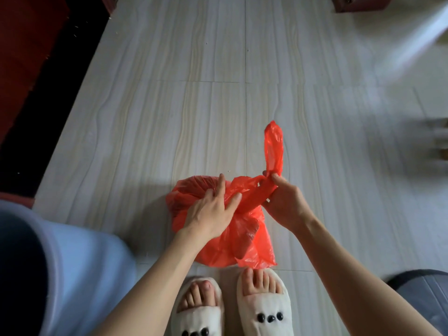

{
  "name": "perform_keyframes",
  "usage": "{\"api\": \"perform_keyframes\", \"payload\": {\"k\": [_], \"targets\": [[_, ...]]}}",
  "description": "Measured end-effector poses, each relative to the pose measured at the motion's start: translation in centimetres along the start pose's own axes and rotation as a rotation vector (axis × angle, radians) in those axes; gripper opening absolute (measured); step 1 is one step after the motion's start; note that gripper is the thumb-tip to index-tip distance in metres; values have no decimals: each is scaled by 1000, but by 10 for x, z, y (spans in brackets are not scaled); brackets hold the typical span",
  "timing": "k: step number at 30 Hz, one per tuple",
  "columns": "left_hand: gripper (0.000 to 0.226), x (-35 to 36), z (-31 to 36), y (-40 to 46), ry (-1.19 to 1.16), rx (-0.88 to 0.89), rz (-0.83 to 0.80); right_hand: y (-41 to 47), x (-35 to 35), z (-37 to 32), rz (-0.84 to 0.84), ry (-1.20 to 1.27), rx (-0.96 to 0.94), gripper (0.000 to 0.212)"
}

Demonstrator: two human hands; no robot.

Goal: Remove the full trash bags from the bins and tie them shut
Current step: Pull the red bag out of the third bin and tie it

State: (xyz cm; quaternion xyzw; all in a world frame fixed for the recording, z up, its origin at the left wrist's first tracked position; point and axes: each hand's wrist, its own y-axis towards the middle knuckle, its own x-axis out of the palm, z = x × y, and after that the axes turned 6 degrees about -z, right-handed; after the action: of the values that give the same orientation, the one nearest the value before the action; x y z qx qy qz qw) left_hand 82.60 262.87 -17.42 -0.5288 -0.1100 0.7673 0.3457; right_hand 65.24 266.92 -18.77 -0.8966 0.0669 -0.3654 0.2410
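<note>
A full red trash bag (pixel 240 241) sits on the pale tiled floor just in front of my slippered feet. My left hand (pixel 211 209) lies on top of the bag, fingers spread and fairly straight, pressing down the gathered plastic near its neck. My right hand (pixel 283 200) pinches one red handle strip (pixel 274 146) of the bag, which stands up above the fingers. The two handle strips cross between my hands.
A pale blue bin (pixel 72 263) stands at the lower left, close to my left arm. A dark grey object (pixel 421 284) shows at the lower right edge. Dark red furniture (pixel 29 57) runs along the upper left. Pale floor tiles (pixel 194 93) stretch ahead.
</note>
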Motion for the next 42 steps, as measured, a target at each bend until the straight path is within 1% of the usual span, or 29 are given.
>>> {"api": "perform_keyframes", "payload": {"k": [2, 4, 6, 7, 9, 12, 14, 16, 17, 18, 20, 21, 22, 23, 24, 26, 27, 28, 29, 31, 33, 35, 36, 37, 39, 41, 42], "targets": [[83, 5, 6, -3, 147, 2, -4, -2, 0, -1, 36, -45, -32, 15], [94, 11, 14, -3, 267, -17, 15, -1, 4, -4, 72, -139, -60, 17], [95, 17, 20, -1, 331, -40, 82, 1, 12, -6, 150, -294, -102, 19], [90, 19, 22, 1, 351, -44, 128, 2, 15, -7, 193, -374, -128, 18], [72, 20, 24, 5, 372, -41, 197, 3, 17, -10, 239, -473, -158, 15], [49, 17, 23, 3, 382, -17, 255, 6, 13, -13, 243, -417, -98, 12], [42, 14, 18, 0, 262, -13, 270, 6, 8, -12, 250, -315, -23, 17], [41, 10, 9, 0, 32, 7, 255, 6, 2, -11, 261, -231, 18, 18], [39, 6, 5, 1, -107, -8, 221, 5, -1, -8, 267, -263, 12, 15], [36, 3, 0, 3, -256, -49, 198, 3, -4, -6, 275, -390, -4, 14], [33, -3, -9, 8, -537, -143, 240, -2, -9, 0, 266, -810, -53, 16], [32, -4, -13, 10, -644, -158, 250, -4, -11, 3, 251, -948, -72, 12], [32, -5, -16, 10, -735, -151, 225, -5, -12, 4, 250, -983, -72, 9], [31, -5, -19, 10, -816, -129, 174, -5, -12, 3, 271, -934, -64, 13], [29, -4, -21, 9, -871, -102, 117, -6, -12, 0, 313, -782, -50, 19], [29, -3, -24, 10, -927, -32, 4, -4, -13, -7, 376, -323, -18, 22], [29, -3, -23, 9, -963, 14, -51, -3, -13, -10, 379, -112, -14, 22], [30, -3, -22, 9, -1009, 58, -104, -1, -13, -12, 361, 44, -13, 22], [32, -4, -19, 9, -1057, 95, -152, -1, -11, -13, 328, 143, -16, 23], [39, -6, -14, 9, -1150, 134, -217, -1, -7, -14, 261, 234, -34, 25], [44, -8, -12, 9, -1274, 93, -218, -1, -3, -14, 258, 256, -36, 28], [37, -11, -12, 10, -1378, 28, -216, -2, 0, -12, 259, 177, -35, 37], [28, -12, -11, 8, -1384, 32, -245, -1, 1, -10, 248, 105, -44, 36], [19, -12, -11, 7, -1351, 53, -280, -1, 3, -8, 239, -2, -59, 31], [9, -10, -9, 6, -1182, 84, -289, -1, 8, -3, 227, -315, -90, 9], [7, -3, -8, 8, -1045, 3, -134, -3, 10, 1, 184, -706, -102, 26], [8, -2, -6, 8, -1038, -59, -44, -3, 11, 3, 137, -888, -108, 30]]}}
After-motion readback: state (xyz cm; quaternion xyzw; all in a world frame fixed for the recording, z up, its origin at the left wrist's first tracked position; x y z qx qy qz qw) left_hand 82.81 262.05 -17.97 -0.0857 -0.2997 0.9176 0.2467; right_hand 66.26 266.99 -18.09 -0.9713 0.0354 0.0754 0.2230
